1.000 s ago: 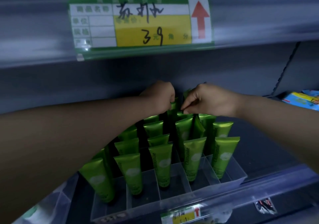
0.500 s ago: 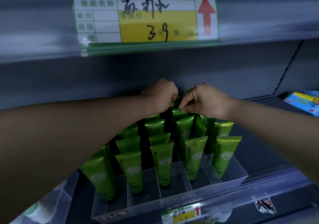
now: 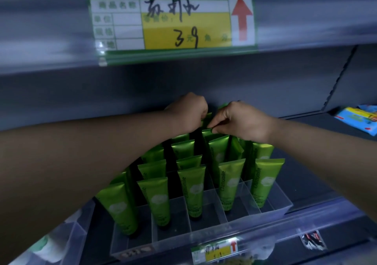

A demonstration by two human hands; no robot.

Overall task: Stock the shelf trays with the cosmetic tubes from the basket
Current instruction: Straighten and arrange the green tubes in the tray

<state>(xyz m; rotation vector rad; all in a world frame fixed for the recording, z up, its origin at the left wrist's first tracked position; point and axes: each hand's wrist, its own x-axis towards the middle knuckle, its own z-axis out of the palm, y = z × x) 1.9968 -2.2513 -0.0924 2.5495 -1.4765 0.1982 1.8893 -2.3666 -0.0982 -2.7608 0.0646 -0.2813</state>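
Grey store shelving [image 3: 265, 85] fills the frame, with a green-and-yellow price label [image 3: 171, 20] on the upper shelf edge. Lower centre, a clear divided tray [image 3: 204, 234] holds rows of upright green Chamomile tubes [image 3: 192, 191], caps down. At its rear middle, the left hand [image 3: 187, 111] curls its fingers over the rearmost tube [image 3: 206, 119]. The right hand [image 3: 242, 120] pinches the crimped top of the second tube [image 3: 206, 131]. A blue packet [image 3: 359, 120] lies at right.
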